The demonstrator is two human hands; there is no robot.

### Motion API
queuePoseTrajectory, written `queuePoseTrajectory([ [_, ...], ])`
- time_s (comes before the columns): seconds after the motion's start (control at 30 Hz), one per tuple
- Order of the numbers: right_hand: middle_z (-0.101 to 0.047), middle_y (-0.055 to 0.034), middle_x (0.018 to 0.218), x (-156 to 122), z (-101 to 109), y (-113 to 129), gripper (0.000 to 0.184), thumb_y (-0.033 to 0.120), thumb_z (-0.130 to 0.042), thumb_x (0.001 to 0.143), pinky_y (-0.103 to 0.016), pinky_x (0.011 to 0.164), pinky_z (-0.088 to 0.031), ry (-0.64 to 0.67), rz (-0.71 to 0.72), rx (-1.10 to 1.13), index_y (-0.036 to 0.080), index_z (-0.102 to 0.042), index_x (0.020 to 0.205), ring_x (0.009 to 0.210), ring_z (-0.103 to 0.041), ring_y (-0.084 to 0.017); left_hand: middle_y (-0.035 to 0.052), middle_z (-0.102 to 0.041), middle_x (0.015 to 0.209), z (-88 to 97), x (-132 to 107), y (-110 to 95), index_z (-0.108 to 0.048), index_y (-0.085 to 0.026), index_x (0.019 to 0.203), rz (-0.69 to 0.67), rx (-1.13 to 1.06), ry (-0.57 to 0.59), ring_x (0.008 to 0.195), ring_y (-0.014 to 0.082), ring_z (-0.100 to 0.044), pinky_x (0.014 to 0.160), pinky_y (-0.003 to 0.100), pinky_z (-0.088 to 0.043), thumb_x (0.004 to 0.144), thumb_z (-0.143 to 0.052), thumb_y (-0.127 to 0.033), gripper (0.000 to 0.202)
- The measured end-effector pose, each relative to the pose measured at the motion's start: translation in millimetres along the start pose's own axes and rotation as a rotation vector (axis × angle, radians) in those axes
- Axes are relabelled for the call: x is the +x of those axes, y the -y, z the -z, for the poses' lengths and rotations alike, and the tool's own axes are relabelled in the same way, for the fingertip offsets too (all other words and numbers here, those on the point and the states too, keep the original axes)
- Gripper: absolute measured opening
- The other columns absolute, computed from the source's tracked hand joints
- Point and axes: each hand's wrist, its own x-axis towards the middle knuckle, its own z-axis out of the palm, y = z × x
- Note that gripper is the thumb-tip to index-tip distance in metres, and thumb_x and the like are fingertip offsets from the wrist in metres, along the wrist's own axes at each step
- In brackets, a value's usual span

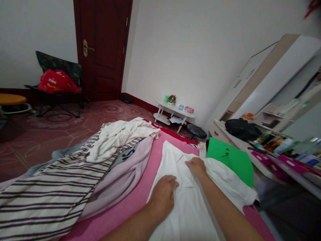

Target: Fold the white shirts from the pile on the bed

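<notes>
A white shirt (185, 204) lies spread on the pink bed cover (130, 204) in front of me. My left hand (162, 195) rests on its near left part with fingers curled into the cloth. My right hand (198, 166) lies farther up on the shirt, fingers bent and pinching the fabric near a pocket or collar fold. A green garment (232, 157) lies just right of the white shirt.
A pile of clothes lies to the left: a striped garment (50, 194), a pale lilac one (125, 170), a crumpled white one (117, 135). A cluttered dresser (276, 147) stands at right. A small white table (174, 112), a chair with a red bag (56, 82) and a door (102, 50) are beyond.
</notes>
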Motion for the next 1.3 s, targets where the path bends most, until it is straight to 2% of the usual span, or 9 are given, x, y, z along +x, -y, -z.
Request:
queuePoseTrajectory([
  [0.3,-0.067,-0.0133,0.091,-9,16,-2,0.019,0.017,-0.049,0.083,-0.036,0.075,-0.045,-0.058,0.101,-0.229,0.016,-0.063,0.097,0.088,-0.064,-0.027,0.0095,-0.062,0.124,-5.6,0,5,-0.069,-0.017,0.109,-0.006,0.006,-0.014,0.118,0.0236,-0.054,0.106,0.043,-0.041,0.069,-0.044,0.003,0.051],
  [0.47,-0.054,-0.0139,0.13,-41,10,3,0.038,0.028,-0.042,0.091,-0.039,0.1,-0.038,-0.321,0.475,-0.073,0.016,-0.051,0.125,0.121,-0.049,-0.025,0.0105,-0.062,0.124,-4.2,3,4,-0.07,-0.016,0.108,-0.002,0.009,-0.002,0.117,0.0248,-0.054,0.106,0.043,-0.04,0.069,-0.045,0.001,0.049],
  [0.57,-0.045,-0.0107,0.142,-66,-4,-9,0.045,0.035,-0.037,0.094,-0.046,0.108,-0.031,-0.133,0.646,-0.039,0.02,-0.046,0.136,0.132,-0.039,-0.025,0.0102,-0.062,0.124,-4.1,3,4,-0.071,-0.016,0.107,0.0,0.018,0.019,0.118,0.024,-0.054,0.107,0.041,-0.04,0.067,-0.045,0.004,0.051],
  [0.67,-0.044,-0.0087,0.144,-82,-9,-30,0.045,0.038,-0.04,0.092,-0.052,0.108,-0.03,0.07,0.594,0.017,0.024,-0.05,0.134,0.134,-0.037,-0.026,0.0095,-0.062,0.124,-2.6,3,4,-0.071,-0.017,0.106,-0.006,0.025,0.033,0.118,0.0229,-0.055,0.106,0.04,-0.04,0.068,-0.043,0.005,0.052],
  [0.73,-0.054,-0.0107,0.134,-86,0,-48,0.039,0.035,-0.044,0.089,-0.046,0.104,-0.037,0.042,0.541,0.155,0.021,-0.061,0.121,0.125,-0.048,-0.025,0.009,-0.062,0.124,-1.4,3,4,-0.071,-0.017,0.106,-0.01,0.024,0.032,0.118,0.0222,-0.055,0.106,0.039,-0.041,0.07,-0.043,0.005,0.052],
  [0.87,-0.061,-0.0126,0.118,-91,42,-97,0.03,0.027,-0.043,0.083,-0.043,0.101,-0.04,-0.421,0.362,0.334,0.016,-0.066,0.1,0.113,-0.055,-0.024,0.0086,-0.063,0.124,-0.6,3,3,-0.072,-0.017,0.106,-0.006,0.03,0.045,0.117,0.0222,-0.056,0.106,0.038,-0.042,0.072,-0.044,0.004,0.048],
  [1.0,-0.043,-0.0213,0.135,-88,75,-160,0.061,0.03,-0.053,0.071,-0.049,0.107,-0.028,-0.708,0.057,0.098,0.009,-0.048,0.128,0.129,-0.037,-0.034,0.0086,-0.064,0.121,-1.6,4,1,-0.072,-0.017,0.104,-0.011,0.043,0.034,0.115,0.0217,-0.057,0.105,0.037,-0.042,0.075,-0.044,0.002,0.045],
  [1.13,-0.037,-0.0255,0.139,-74,82,-204,0.086,0.041,-0.064,0.062,-0.051,0.105,-0.03,-0.439,-0.117,-0.039,0.007,-0.038,0.137,0.133,-0.031,-0.038,0.0086,-0.065,0.12,-3.3,4,3,-0.072,-0.018,0.103,-0.025,0.03,0.017,0.113,0.0212,-0.058,0.104,0.037,-0.042,0.076,-0.046,0.001,0.042],
  [1.3,-0.058,-0.017,0.118,-61,108,-201,0.027,0.038,-0.064,0.064,-0.049,0.103,-0.031,-0.221,-0.096,-0.066,0.017,-0.067,0.081,0.13,-0.036,-0.037,0.0071,-0.065,0.119,-4.1,3,6,-0.072,-0.019,0.102,-0.026,0.006,0.005,0.113,0.0194,-0.058,0.105,0.036,-0.042,0.075,-0.047,0.002,0.043],
])
